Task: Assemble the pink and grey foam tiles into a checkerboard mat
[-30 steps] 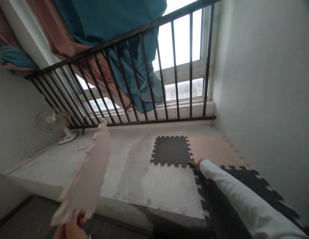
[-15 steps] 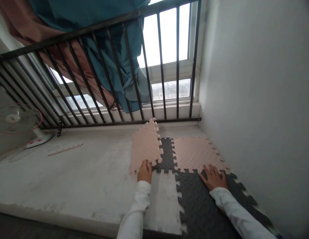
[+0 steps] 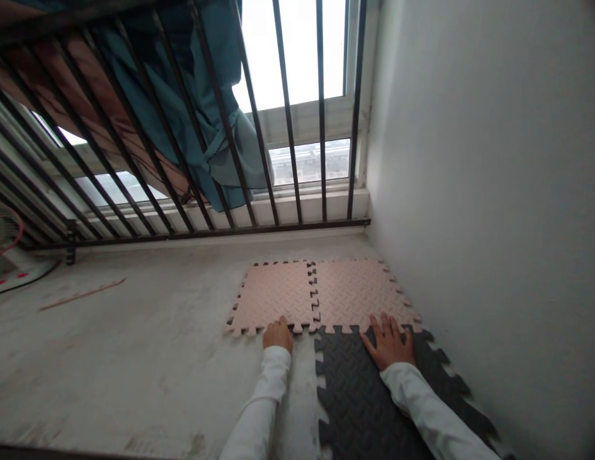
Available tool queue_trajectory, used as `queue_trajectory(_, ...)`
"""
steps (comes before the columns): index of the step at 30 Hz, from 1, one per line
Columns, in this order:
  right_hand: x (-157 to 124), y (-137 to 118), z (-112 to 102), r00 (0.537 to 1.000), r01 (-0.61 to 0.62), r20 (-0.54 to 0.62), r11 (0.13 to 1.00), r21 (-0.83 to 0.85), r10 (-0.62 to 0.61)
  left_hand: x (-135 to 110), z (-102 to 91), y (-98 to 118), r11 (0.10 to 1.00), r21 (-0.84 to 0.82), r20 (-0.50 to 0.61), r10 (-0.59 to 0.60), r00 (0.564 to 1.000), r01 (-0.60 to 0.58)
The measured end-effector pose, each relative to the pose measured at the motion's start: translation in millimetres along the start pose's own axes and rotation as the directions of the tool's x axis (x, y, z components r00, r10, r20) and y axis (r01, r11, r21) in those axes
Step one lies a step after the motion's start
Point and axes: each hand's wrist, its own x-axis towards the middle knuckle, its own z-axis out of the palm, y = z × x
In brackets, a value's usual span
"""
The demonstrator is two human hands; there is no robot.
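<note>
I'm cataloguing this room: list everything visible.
Interlocking foam tiles: 2, pink, side by side
Dark tile: at least 1, charcoal, front
Floor: 1, grey, below
Railing: 1, black, before window
Window: 1, white frame, behind railing
Curtains: count unclear, teal and pink, behind railing
Fan: 1, white and pink, left edge
Thin strip: 1, pink, left floor
Notched strip: 1, black, railing foot
Wall: 1, white, right
Left hand: 1, bare, left tile's edge
Right hand: 1, bare, right tile's edge
Sleeves: 2, white, forearms

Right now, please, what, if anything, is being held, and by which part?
Left grip: seemingly the left pink mat, by its near edge. Right grip: nothing.
</note>
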Motion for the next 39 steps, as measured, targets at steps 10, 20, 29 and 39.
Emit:
queue_trajectory(10, 0.1, 0.2, -4.1, 1.0, -0.003, 0.031, 1.0, 0.029, 0.002, 7.6, -33.3, -5.6, 1.0, 0.0, -0.049, -0.01, 0.999, 0.01)
queue_trajectory(20, 0.2, 0.5, 0.6, 1.0, 0.015, -0.009, 0.998, 0.057, -0.014, 47.8, -155.0, -97.8, 0.92, -0.383, -0.461, -0.265, 0.847, 0.079)
queue_trajectory(29, -1.7, 26.3, -10.0, 0.998, 0.046, 0.025, 0.958, 0.285, -0.055, -5.5, -175.3, -103.5, 0.657, -0.754, -0.532, -0.617, 0.58, 0.007)
queue_trajectory(39, -72.4, 52.2, -0.1, 0.985, 0.173, -0.037, 0.971, 0.166, -0.17, -35.5, -21.5, 134.6, 0.797, -0.533, -0.222, 0.191, 0.956, -0.283)
